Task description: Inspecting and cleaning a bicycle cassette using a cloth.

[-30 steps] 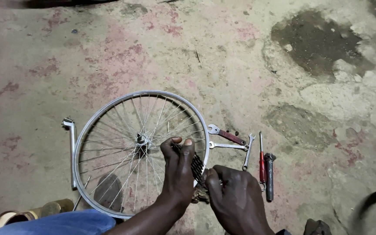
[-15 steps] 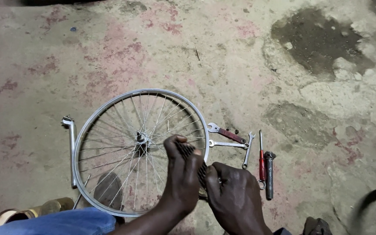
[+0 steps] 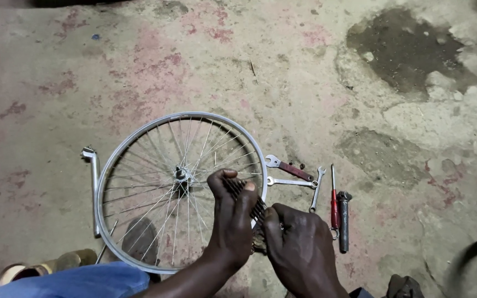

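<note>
Dim, warm, even light falls on the concrete floor (image 3: 305,72), with no single source in view. Shadows are soft and faint; the far left corner darkens. The wheel rim (image 3: 139,132) gives a dull sheen without hard glare. The middle is fairly sharp, the spokes clear. A dark curved shape (image 3: 473,251) at the near right edge is blurred, and the near edge looks soft.

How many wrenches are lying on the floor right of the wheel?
3. A rust-coloured wrench lies nearest the rim, a silver wrench lies just below it, and another silver wrench lies angled at their right ends. The hands could hide more.
</note>
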